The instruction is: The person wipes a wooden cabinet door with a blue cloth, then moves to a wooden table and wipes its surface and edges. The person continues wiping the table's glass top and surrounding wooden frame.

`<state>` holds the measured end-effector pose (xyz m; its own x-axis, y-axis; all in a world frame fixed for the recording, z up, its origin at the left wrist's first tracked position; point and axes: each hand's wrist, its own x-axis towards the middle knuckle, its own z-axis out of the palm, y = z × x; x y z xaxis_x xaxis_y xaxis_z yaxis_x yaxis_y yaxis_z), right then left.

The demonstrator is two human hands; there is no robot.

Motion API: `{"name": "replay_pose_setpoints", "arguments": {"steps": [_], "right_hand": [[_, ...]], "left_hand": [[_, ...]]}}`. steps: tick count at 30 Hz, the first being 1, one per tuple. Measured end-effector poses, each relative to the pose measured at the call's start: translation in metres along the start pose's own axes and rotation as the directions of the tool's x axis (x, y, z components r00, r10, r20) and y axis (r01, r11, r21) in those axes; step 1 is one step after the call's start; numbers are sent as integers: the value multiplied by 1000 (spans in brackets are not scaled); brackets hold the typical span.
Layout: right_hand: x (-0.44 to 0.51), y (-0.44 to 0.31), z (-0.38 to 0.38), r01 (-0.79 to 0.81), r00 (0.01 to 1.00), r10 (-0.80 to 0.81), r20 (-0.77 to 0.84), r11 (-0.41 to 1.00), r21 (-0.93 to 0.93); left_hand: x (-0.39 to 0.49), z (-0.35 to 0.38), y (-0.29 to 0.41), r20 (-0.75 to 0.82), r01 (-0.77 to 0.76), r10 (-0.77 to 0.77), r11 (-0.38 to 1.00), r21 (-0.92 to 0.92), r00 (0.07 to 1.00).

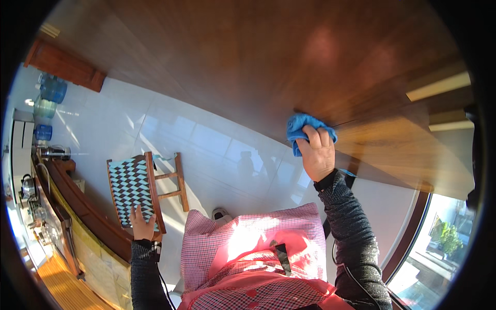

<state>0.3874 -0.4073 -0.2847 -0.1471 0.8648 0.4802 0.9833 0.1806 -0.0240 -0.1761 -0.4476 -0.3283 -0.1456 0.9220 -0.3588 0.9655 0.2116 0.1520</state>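
My right hand (318, 155) grips a bunched blue cloth (296, 126) and presses it against the near edge of a brown wooden table (232, 66). The fingers curl into the cloth. A dark seam runs across the tabletop just right of it, where the wood looks lighter. Lower left, my left hand (143, 224) holds nothing, its fingers spread. In the picture it overlaps the front of a small wooden seat (131, 186) with a turquoise and dark brown woven top; whether it touches the weave I cannot tell.
Large water bottles (53, 89) stand on the pale tiled floor (112, 102) at far left. A curved wooden bench (87, 201) with glassware behind it runs along the left. A window (430, 248) is at lower right. My shoe (219, 213) shows beyond a pink checked apron (217, 248).
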Motion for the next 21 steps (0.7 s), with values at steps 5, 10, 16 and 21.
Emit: {"name": "replay_pose_setpoints", "arguments": {"steps": [5, 10, 16, 21], "right_hand": [[67, -25, -2, 154, 986, -147, 76, 983, -97], [65, -46, 34, 227, 751, -18, 661, 946, -233], [108, -98, 43, 22, 593, 169, 787, 974, -225], [164, -190, 61, -177, 371, 171, 913, 978, -112]], "left_hand": [[-35, -5, 14, 31, -19, 24, 989, -144, 999], [-122, -9, 10, 107, -19, 52, 958, -285, 993], [-231, -27, -2, 353, 351, -203, 832, -431, 914], [-251, -64, -13, 399, 513, -335, 674, -532, 854]]}}
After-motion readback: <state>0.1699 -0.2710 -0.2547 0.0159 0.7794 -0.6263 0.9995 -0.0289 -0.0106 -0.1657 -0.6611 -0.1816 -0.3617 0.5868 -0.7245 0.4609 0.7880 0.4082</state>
